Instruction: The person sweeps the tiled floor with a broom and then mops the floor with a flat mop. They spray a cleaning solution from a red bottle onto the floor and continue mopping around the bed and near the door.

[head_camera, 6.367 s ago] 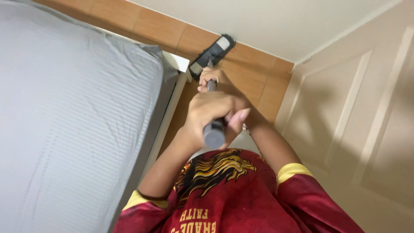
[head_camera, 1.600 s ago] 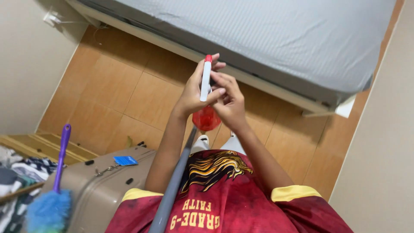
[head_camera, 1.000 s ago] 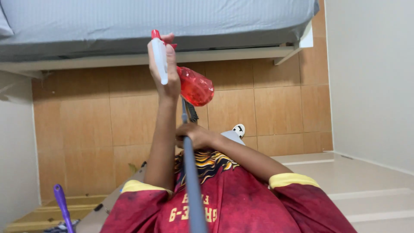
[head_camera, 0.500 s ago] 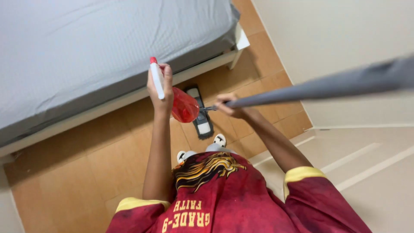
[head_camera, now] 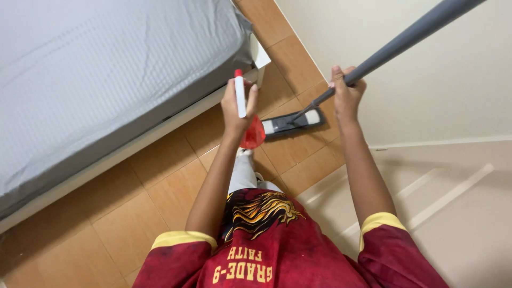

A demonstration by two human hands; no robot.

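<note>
Beside the grey-sheeted bed (head_camera: pixel 106 80), we grip a red spray bottle (head_camera: pixel 250 130) in our closed left hand (head_camera: pixel 237 106); our right hand (head_camera: pixel 346 96) wraps the grey mop handle (head_camera: pixel 405 37), mop head (head_camera: pixel 293 122) flat on tiled floor (head_camera: pixel 133 213) near the bed's corner. Floor looks dry, mopping seemingly barely started.

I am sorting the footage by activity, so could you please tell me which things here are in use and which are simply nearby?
In use:
left hand holding spray bottle
right hand holding mop handle
mop head on floor

Simply nearby:
bed
wall
</note>
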